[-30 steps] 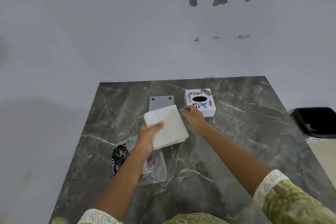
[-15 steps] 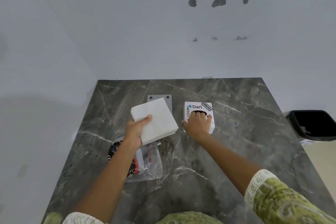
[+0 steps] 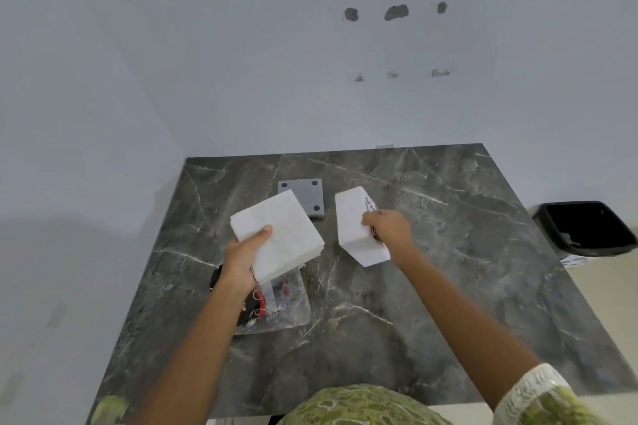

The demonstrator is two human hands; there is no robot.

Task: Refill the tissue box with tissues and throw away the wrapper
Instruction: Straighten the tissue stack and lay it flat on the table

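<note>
My left hand (image 3: 243, 254) grips a thick white stack of tissues (image 3: 279, 236), held above the table with the thumb on top. My right hand (image 3: 388, 229) holds the white tissue box (image 3: 354, 226) lifted off the table and tipped onto its side, so a plain white face points toward me and its stickered top faces right. The clear plastic wrapper (image 3: 281, 304) with red and black print lies flat on the table under my left wrist. A grey square plate (image 3: 307, 195) with dark round pads, apparently the box's base, lies behind the tissues.
The dark marble table (image 3: 448, 252) stands in a corner of white walls. A black bin (image 3: 587, 228) sits on the floor beyond the table's right edge.
My right hand has picked the tissue box up off the table and turned it onto its side. My left hand with the tissues has stayed about where it was.
</note>
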